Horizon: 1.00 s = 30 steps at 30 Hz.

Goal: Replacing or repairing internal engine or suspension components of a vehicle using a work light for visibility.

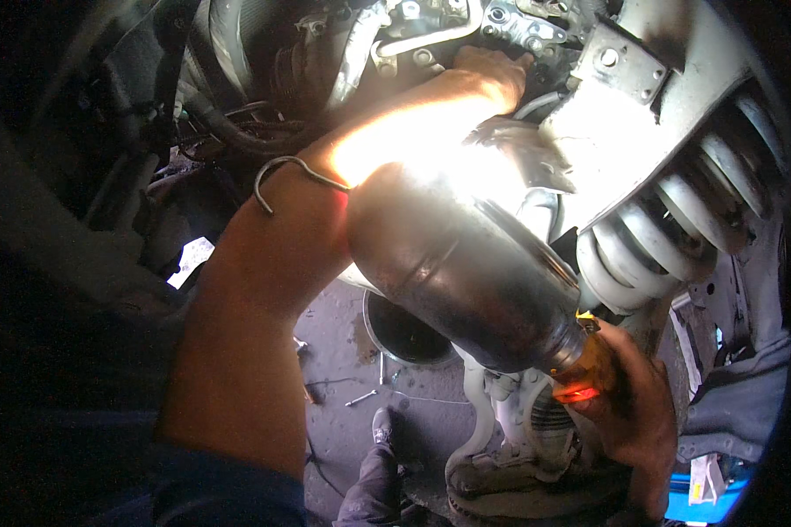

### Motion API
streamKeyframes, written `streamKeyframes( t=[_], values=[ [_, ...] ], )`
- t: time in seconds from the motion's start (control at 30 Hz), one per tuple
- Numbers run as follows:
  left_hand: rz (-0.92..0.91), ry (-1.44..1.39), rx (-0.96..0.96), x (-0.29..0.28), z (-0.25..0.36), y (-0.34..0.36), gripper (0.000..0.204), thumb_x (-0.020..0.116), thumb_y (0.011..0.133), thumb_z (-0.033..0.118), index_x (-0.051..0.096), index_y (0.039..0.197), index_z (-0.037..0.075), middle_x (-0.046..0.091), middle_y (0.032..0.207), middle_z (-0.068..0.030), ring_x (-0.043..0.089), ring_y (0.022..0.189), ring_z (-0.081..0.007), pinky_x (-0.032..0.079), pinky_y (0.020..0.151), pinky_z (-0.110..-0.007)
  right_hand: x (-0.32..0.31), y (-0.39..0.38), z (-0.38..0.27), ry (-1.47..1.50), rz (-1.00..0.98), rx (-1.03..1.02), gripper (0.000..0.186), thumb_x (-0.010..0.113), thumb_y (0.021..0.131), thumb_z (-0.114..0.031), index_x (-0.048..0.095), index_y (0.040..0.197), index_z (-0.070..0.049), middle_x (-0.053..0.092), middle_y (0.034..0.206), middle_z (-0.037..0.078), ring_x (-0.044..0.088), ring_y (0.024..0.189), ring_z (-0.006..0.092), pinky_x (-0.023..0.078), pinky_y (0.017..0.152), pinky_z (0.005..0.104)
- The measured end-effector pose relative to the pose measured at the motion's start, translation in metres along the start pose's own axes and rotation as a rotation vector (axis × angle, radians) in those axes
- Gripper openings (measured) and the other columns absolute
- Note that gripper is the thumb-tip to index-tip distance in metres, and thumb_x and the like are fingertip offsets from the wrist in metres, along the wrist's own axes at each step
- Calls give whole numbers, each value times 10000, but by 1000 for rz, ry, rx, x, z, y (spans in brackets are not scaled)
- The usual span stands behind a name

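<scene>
My left arm crosses from the lower left up to the metal engine parts at the top. There my left hand [494, 77] is closed beside a bracket with bolts [523, 31]; what its fingers grip, if anything, is hidden. A dark metal exhaust canister [448, 272] slants down to the right, past my left forearm. At the canister's narrow lower end, my right hand [637, 391] curls around an orange, see-through thing [596, 378] with a yellow edge and a red glow. I cannot tell its kind. Strong glare washes out the canister's upper end.
A white coil spring [628, 255] and a pale metal beam [606, 132] stand on the right. A bent metal hook [277, 162] lies across my left arm. Below, wrenches [363, 398] and a round dark container [404, 329] are on the grey floor, near a shoe [382, 426].
</scene>
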State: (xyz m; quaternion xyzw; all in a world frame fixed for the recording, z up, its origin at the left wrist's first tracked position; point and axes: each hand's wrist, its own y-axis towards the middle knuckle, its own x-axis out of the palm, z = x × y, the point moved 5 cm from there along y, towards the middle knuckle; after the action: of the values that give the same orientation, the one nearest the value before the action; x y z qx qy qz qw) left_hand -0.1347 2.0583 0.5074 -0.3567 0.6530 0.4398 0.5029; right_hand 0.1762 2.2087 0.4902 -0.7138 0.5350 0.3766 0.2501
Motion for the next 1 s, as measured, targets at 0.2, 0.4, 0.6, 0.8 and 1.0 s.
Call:
streamKeyframes(
  t=[0.2, 0.4, 0.6, 0.8, 1.0],
  values=[
    [-3, -63, -11, 1, 1, -3, 668, 498, 956, 162, 223, 1562, 225, 621, 1307, -125, 608, 1196, -269, 476, 968, -417, -2, -2, 2, -45, -68, 11, 687, 767, 795, -388, 490, 1367, -126, 640, 1230, 149, 651, 1089, 346, 515, 915, 421],
    [114, 191, 64, 19, -10, 21, 709, 560, 939, 195, 221, 1561, 234, 592, 1361, -75, 605, 1202, -245, 474, 957, -381, 2, 1, 3, 48, -89, 54, 695, 769, 794, -383, 483, 1366, -112, 633, 1240, 157, 644, 1109, 344, 510, 930, 428],
    [27, 440, 124, -1, 12, 17, 741, 676, 898, 262, 300, 1536, 239, 599, 1355, 0, 582, 1227, -212, 489, 923, -389, -3, -3, 6, 40, -76, 98, 668, 756, 812, -372, 488, 1347, -74, 645, 1207, 186, 632, 1141, 341, 505, 944, 431],
    [-37, 555, 69, -5, 15, 8, 566, 709, 872, 290, 525, 1402, 215, 624, 1308, 14, 578, 1224, -197, 502, 905, -425, -1, -2, 3, 45, 6, 37, 662, 805, 766, -382, 531, 1258, -34, 703, 1028, 177, 698, 1002, 317, 536, 833, 403],
    [136, 438, 180, 9, 4, 0, 373, 688, 881, 242, 666, 1247, 174, 625, 1321, -11, 578, 1238, -217, 505, 918, -391, 0, 0, 0, 26, -17, 29, 674, 816, 757, -309, 522, 1304, -49, 693, 1088, 172, 690, 1033, 311, 538, 866, 394]
  ],
)
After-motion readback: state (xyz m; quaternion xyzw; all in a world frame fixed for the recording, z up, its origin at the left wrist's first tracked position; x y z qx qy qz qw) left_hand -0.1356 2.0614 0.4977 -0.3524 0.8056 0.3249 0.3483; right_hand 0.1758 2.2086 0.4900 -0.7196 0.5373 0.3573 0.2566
